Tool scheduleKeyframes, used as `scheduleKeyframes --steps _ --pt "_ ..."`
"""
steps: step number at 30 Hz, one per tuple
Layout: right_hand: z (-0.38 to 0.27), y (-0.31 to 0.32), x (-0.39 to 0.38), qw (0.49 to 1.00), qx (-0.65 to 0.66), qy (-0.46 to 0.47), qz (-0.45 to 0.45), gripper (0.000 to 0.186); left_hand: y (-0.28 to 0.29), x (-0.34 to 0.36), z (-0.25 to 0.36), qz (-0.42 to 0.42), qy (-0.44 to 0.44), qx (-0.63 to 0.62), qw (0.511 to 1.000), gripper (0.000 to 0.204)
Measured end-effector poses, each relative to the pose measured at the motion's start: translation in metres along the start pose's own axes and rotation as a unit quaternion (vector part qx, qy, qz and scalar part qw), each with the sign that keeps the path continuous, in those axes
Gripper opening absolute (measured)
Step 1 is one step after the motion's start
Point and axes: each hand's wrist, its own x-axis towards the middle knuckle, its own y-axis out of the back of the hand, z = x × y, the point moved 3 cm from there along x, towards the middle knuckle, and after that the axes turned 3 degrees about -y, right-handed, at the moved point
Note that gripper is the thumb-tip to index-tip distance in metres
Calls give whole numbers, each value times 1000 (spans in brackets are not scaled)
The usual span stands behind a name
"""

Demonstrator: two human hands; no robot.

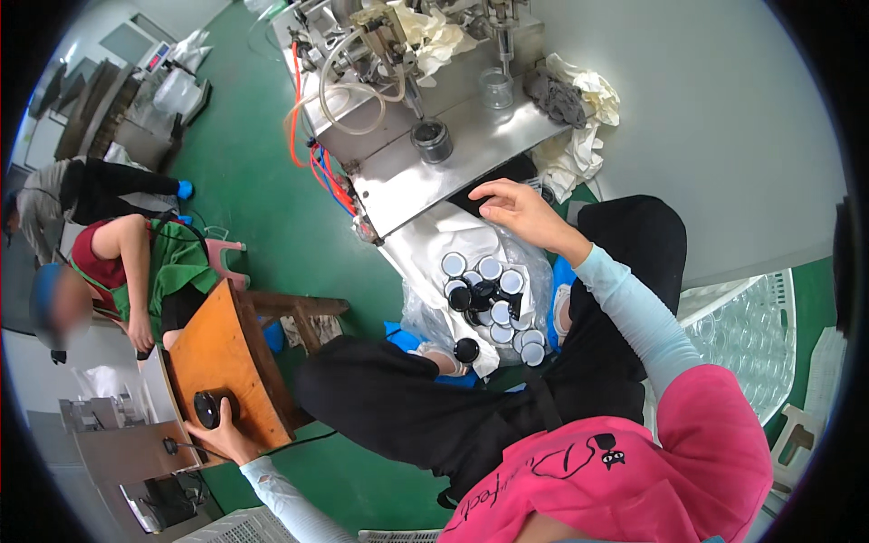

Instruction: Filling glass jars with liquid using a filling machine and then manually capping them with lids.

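Note:
My left hand (226, 438) is closed around the lower side of a black-lidded jar (210, 409) at the left end of an orange wooden bench (217, 357). My right hand (527, 214) hangs in the air in front of the steel machine's front edge, fingers loosely apart and holding nothing. Below it, between my feet, lies a clear plastic bag (421, 308) of black lids (466, 350), several showing white inner faces. On the steel filling machine (398, 195), a jar with dark contents (432, 141) stands under one nozzle. Beneath the other nozzle is a clear jar (496, 89).
Crumpled paper (579, 149) and a grey rag (554, 98) lie at the machine's right side. A crate of clear jars (747, 335) stands at my right. To the left, a co-worker in a green apron (186, 267) sits beyond the bench; another person (90, 195) bends behind.

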Motion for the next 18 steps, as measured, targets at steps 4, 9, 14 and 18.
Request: scheduleKeyframes --steps 4,9,14,18 --pt "12 21 46 978 -169 40 118 35 -53 -35 77 148 -343 417 829 79" --pt "49 71 138 865 -379 171 280 51 -216 -102 97 -253 -291 89 919 68" --pt "51 86 162 855 -458 32 242 32 -365 -138 48 -420 -221 31 880 77" --pt "51 77 136 857 -485 30 172 14 -464 -149 27 -405 -202 -2 892 93"
